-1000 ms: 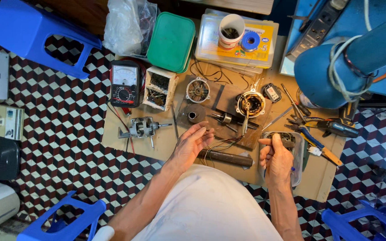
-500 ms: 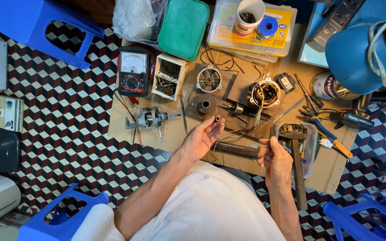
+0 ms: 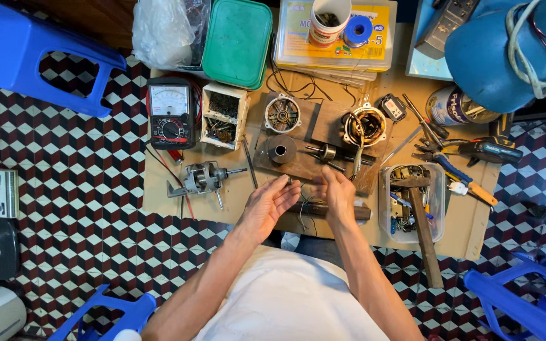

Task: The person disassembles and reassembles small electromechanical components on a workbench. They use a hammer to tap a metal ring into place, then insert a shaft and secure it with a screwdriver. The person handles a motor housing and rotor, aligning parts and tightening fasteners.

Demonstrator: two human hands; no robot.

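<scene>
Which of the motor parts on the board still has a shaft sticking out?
The grey motor, lying on its side to the left of the left hand. The round end cap and the wound stator show none.

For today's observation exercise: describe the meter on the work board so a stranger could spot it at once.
Start at the cardboard work board on the tiled floor, then go to its far left corner beside the green lidded box. The analog multimeter lies there: black, with a pale dial face and round selector knob.

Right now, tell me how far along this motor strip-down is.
Done: the end cover, stator with windings and rotor shaft lie apart on the board. In hand: left hand and right hand meet over thin wires. Left: the second motor looks unopened.
</scene>
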